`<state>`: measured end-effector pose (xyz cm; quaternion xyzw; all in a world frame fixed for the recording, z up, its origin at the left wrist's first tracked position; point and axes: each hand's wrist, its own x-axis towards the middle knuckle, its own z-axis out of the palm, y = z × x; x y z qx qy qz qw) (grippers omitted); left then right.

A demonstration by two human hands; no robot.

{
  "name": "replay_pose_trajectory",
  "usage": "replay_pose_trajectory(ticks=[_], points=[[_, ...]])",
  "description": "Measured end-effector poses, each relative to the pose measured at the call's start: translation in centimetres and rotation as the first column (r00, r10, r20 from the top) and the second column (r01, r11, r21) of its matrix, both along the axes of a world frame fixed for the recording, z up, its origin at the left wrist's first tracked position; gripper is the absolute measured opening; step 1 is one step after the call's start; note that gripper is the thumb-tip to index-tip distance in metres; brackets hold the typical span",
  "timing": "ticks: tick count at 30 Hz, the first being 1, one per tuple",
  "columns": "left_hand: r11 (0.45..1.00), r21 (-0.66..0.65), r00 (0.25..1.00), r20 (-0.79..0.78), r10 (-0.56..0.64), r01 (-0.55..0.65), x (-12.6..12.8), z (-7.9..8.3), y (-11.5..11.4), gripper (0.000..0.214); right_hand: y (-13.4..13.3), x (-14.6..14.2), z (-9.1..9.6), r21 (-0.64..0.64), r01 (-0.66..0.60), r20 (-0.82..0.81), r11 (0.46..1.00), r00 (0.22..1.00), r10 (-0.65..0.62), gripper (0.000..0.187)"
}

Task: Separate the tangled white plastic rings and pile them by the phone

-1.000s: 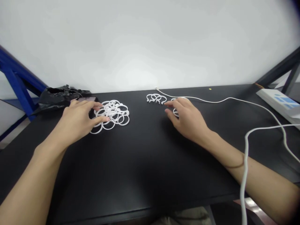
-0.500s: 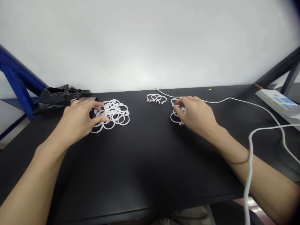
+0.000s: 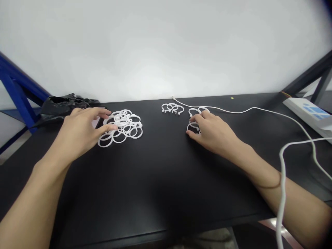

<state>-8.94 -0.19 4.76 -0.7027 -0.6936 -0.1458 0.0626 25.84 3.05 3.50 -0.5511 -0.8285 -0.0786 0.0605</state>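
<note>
My left hand (image 3: 81, 133) is open, thumb and fingers apart, at the left side of a loose pile of white plastic rings (image 3: 124, 129). Its thumb tip reaches over the pile's near-left part. Farther right, my right hand (image 3: 216, 133) spreads its thumb and index finger around the edges of a white ring (image 3: 193, 125) lying on the table. The thumb appears to touch that ring's left edge; part of the ring is hidden under the hand. Behind these fingers lie two more white rings (image 3: 197, 110). Several open-ended rings (image 3: 172, 108) overlap in a row at the back middle.
On the black table (image 3: 145, 186), a white cable (image 3: 241, 112) runs rightward and loops past my right forearm. A black plastic bag (image 3: 67, 103) lies at the back left. At the right edge stands a white box (image 3: 306, 112) with blue markings. A white wall (image 3: 160, 52) rises behind.
My right hand has come slightly nearer and left, its thumb moving to the ring's left edge and uncovering rings behind. My left hand has shifted slightly left, away from the pile.
</note>
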Motion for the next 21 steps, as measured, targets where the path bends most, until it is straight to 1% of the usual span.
replay_pose_trajectory(ticks=[2, 4, 6, 7, 9, 11, 14, 16, 17, 19, 21], points=[[0.995, 0.099, 0.999, 0.03, -0.028, 0.025, 0.8, 0.3, -0.3, 0.036, -0.1, -0.3, -0.1, 0.086, -0.039, -0.065, 0.996, 0.997, 0.045, 0.04], [0.978, 0.196, 0.996, 0.048, -0.08, 0.069, 2.0, 0.4, -0.6, 0.031, -0.4, -0.7, -0.2, 0.184, -0.08, -0.138, 0.98, 0.985, 0.107, 0.044], [0.946, 0.285, 0.985, 0.029, -0.171, 0.156, 3.7, 0.2, -1.0, 0.026, -0.9, -1.2, -0.1, 0.247, -0.116, -0.193, 0.962, 0.967, 0.166, 0.045], [0.918, 0.329, 0.972, 0.009, -0.237, 0.221, 4.6, -0.1, -1.2, 0.022, -1.2, -1.4, -0.1, 0.262, -0.138, -0.213, 0.955, 0.957, 0.197, 0.045], [0.855, 0.357, 0.921, -0.043, -0.386, 0.375, 6.5, -0.8, -1.6, 0.017, -1.8, -1.8, -0.1, 0.257, -0.212, -0.256, 0.943, 0.926, 0.278, 0.045], [0.798, 0.33, 0.858, -0.088, -0.506, 0.505, 8.2, -1.5, -2.1, 0.023, -2.4, -1.9, -0.2, 0.221, -0.323, -0.322, 0.92, 0.866, 0.382, 0.046], [0.694, 0.324, 0.761, -0.171, -0.626, 0.643, 10.0, -2.3, -2.6, 0.025, -2.9, -2.0, -0.6, 0.144, -0.475, -0.443, 0.868, 0.754, 0.485, 0.051], [0.642, 0.355, 0.728, -0.218, -0.65, 0.679, 10.6, -2.5, -2.7, 0.021, -3.1, -2.0, -0.8, 0.112, -0.534, -0.5, 0.838, 0.699, 0.512, 0.053], [0.629, 0.37, 0.724, -0.234, -0.649, 0.684, 10.7, -2.6, -2.8, 0.019, -3.2, -2.0, -0.9, 0.107, -0.551, -0.519, 0.827, 0.679, 0.519, 0.053], [0.623, 0.398, 0.733, -0.252, -0.632, 0.673, 10.7, -2.5, -2.8, 0.015, -3.2, -2.1, -1.0, 0.118, -0.553, -0.555, 0.825, 0.652, 0.517, 0.052], [0.631, 0.425, 0.754, -0.244, -0.61, 0.648, 10.4, -2.4, -2.7, 0.012, -3.2, -2.2, -0.9, 0.141, -0.524, -0.59, 0.84, 0.637, 0.496, 0.048]])
